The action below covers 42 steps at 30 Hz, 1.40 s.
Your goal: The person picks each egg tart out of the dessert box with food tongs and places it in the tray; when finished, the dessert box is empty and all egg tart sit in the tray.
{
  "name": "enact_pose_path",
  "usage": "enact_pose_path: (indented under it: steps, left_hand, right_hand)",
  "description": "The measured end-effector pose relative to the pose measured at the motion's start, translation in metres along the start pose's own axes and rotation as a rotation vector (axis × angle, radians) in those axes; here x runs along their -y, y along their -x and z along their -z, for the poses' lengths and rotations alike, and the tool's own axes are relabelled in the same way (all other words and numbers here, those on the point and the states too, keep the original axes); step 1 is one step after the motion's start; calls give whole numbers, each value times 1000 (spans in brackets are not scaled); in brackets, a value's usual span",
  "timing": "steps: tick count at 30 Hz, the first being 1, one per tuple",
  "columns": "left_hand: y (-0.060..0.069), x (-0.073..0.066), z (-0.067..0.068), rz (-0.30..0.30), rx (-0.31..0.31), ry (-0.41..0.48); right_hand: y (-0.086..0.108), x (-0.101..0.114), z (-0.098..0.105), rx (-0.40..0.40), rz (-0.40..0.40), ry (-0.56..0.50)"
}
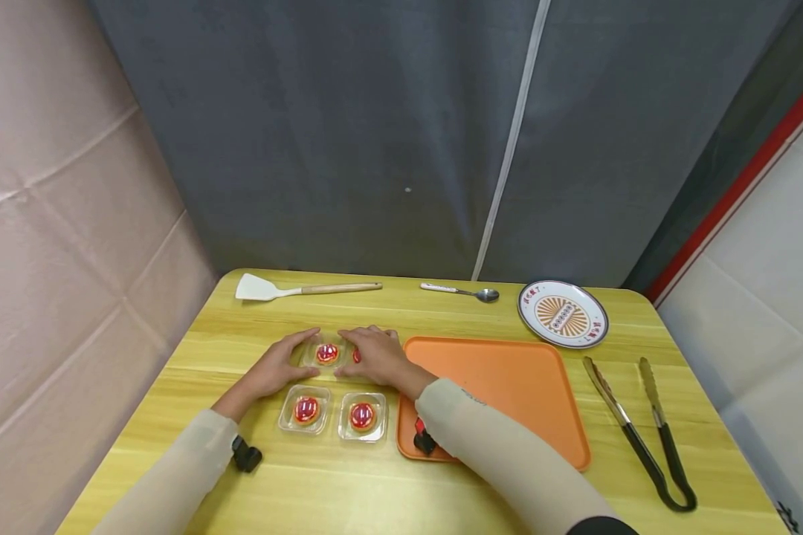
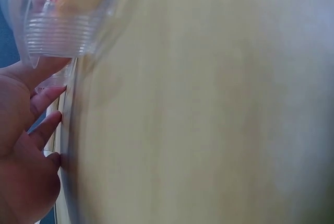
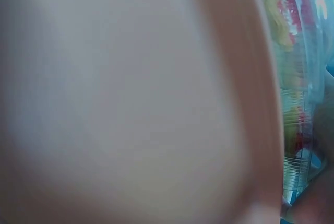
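Arranging step, apparently: the left hand (image 1: 273, 369), spread wide, flanks the rear-left box (image 1: 327, 354); the right hand (image 1: 378, 357) covers the rear-right box (image 1: 357, 356) — grip indeterminable. Both boxes stand left of the tray (image 1: 508, 383) — next, probably, gentle alignment.

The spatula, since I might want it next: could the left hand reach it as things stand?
Probably yes: the spatula lies beyond the left hand, near the far edge of the table, with no object visible between them.

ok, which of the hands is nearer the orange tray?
Right. The right hand is just off the left edge of the orange tray; the left hand is farther left, beyond the right hand.
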<state>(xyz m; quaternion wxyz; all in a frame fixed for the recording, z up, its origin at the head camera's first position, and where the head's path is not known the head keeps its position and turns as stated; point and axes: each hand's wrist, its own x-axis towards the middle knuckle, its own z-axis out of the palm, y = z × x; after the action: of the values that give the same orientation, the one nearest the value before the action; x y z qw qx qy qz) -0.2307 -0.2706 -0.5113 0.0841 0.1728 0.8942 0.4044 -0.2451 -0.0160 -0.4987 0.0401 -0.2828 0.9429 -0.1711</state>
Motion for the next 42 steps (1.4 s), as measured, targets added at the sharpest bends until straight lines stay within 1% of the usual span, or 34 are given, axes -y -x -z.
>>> enact_pose_path:
  steps: [13, 23, 29, 30, 32, 36, 42]
  left_hand:
    - [0, 1, 0, 13, -9, -29]
    - [-1, 1, -1, 38, -9, -16]
    - [-3, 2, -1, 49, -5, -2]
    - [-3, 2, -1, 42, -4, -7]
    - [-4, 2, -2, 50, -5, 1]
    - [-5, 3, -1, 45, -3, 4]
    - [-5, 3, 1, 60, 5, 22]
  right_hand:
    - [0, 1, 5, 19, 16, 40]
    - [1, -1, 4, 9, 51, 64]
    - [2, -1, 4, 5, 56, 53]
    - [2, -1, 4, 6, 56, 50]
    - [1, -1, 4, 9, 57, 48]
    - [1, -2, 4, 13, 56, 42]
    - [-2, -3, -1, 8, 33, 29]
